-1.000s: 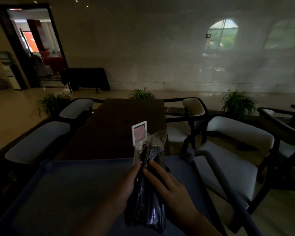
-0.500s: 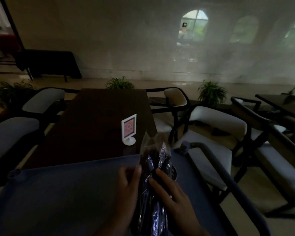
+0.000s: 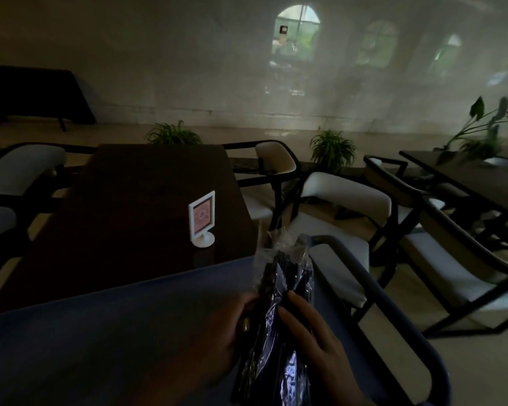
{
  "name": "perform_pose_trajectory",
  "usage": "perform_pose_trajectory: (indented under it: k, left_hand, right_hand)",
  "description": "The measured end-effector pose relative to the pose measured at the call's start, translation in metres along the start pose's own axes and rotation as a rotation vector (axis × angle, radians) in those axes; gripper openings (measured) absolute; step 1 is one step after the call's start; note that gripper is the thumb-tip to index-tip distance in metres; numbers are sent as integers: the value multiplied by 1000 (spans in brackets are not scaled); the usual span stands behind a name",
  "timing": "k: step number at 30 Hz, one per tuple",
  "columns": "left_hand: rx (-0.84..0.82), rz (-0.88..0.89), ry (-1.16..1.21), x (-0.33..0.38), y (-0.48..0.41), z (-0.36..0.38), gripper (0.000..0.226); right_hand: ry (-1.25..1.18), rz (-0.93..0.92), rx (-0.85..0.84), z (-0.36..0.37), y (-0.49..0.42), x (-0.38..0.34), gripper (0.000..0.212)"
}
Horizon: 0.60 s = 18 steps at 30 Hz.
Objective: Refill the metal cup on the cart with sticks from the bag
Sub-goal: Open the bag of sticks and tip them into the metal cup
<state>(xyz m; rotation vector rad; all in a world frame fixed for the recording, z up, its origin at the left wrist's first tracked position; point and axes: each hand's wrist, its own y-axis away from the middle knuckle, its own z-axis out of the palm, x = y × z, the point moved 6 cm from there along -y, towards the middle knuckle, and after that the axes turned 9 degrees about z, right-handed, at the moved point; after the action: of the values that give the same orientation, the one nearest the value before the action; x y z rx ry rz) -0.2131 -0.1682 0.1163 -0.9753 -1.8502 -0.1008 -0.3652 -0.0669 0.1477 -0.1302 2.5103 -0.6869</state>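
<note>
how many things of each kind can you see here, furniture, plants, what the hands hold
dark tables: 3 (near, right, far left draped)
white-cushioned chairs: 6, those at the right edge hard to separate
green potted plants: 3 ()
white sign stand: 1
blue cart: 1
clear plastic bag of dark sticks: 1
total: 15

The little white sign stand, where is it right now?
The sign stand is upright on the dark table, near its close right corner, just beyond the cart's edge and up-left of the bag that both hands hold.
</note>
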Motion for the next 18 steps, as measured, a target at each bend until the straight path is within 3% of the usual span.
perform_pose_trajectory:
  k: [3, 5, 8, 11, 18]
  left_hand:
    - [-67, -158, -162, 4, -6, -3, 32]
    - [-133, -110, -229, 14, -9, -1, 37]
    - [-255, -47, -313, 25, -9, 10, 61]
    - [-243, 21, -474, 21, -5, 21, 84]
    - [-170, 63, -502, 16, -1, 37, 85]
  right_hand:
    - [27, -36, -5, -1, -4, -2, 39]
    - [17, -46, -13, -1, -4, -2, 40]
    - [-6, -49, -33, 0, -1, 5, 43]
    - [2, -76, -73, 5, 4, 15, 52]
    - [-3, -81, -115, 8, 10, 34, 47]
